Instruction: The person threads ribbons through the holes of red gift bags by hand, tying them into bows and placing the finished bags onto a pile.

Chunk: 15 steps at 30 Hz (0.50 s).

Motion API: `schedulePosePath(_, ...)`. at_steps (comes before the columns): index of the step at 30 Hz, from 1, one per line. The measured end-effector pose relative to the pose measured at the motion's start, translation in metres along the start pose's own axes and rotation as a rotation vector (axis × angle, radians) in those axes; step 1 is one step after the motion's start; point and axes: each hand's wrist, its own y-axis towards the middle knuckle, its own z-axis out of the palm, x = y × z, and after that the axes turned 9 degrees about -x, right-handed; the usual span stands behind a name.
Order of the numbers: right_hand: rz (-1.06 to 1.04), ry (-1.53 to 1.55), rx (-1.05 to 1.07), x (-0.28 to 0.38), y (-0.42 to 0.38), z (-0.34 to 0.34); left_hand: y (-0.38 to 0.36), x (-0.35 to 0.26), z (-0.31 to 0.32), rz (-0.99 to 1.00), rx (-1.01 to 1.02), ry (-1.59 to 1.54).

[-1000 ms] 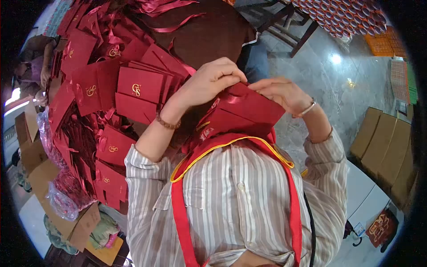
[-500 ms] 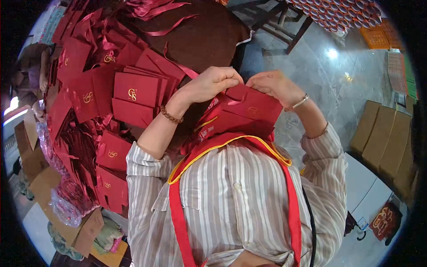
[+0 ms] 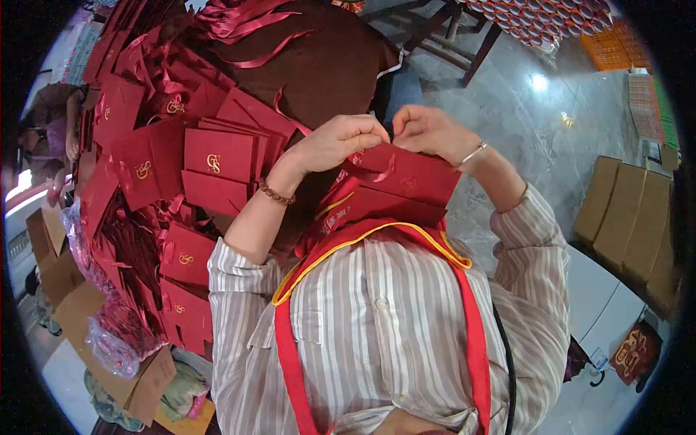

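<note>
A dark red paper gift bag (image 3: 417, 181) with a faint emblem is in front of my chest, against the red apron (image 3: 341, 235) with yellow trim. A satin ribbon (image 3: 375, 175) loops across its face and runs up toward my fingertips. My left hand (image 3: 344, 141) is closed in a pinch at the bag's top left corner. My right hand (image 3: 435, 135) pinches close beside it, above the top edge. The fingertips almost meet at the ribbon's upper end, and the exact grip there is partly hidden.
Many red gift bags (image 3: 217, 156) with gold letters are heaped at left. Loose ribbons (image 3: 243, 22) lie on the brown table (image 3: 326, 65). At right are cardboard boxes (image 3: 623, 217) and an orange crate (image 3: 616, 47). Another person's arm (image 3: 72, 130) shows at far left.
My right hand has shifted slightly up and left, with its fingers lifted more above the bag's edge. More of the ribbon loop shows on the bag. The view has shifted a little.
</note>
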Motion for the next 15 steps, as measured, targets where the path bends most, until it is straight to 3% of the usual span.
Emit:
schedulePosePath(2, 0.021, 0.003, -0.272, 0.011, -0.008, 0.004, -0.001, -0.002, 0.0, -0.016, 0.014, -0.035)
schedulePosePath(9, -0.216, -0.012, -0.645, 0.016, -0.005, -0.015, -0.004, -0.004, -0.003, 0.049, 0.05, -0.12)
schedulePosePath(14, -0.088, -0.318, -0.651, 0.001, -0.021, -0.02, -0.01, 0.009, -0.006, 0.033, 0.007, -0.111)
schedulePosePath(15, -0.218, -0.422, -0.495, -0.006, -0.03, -0.027, -0.011, 0.011, -0.006, 0.022, -0.012, -0.111)
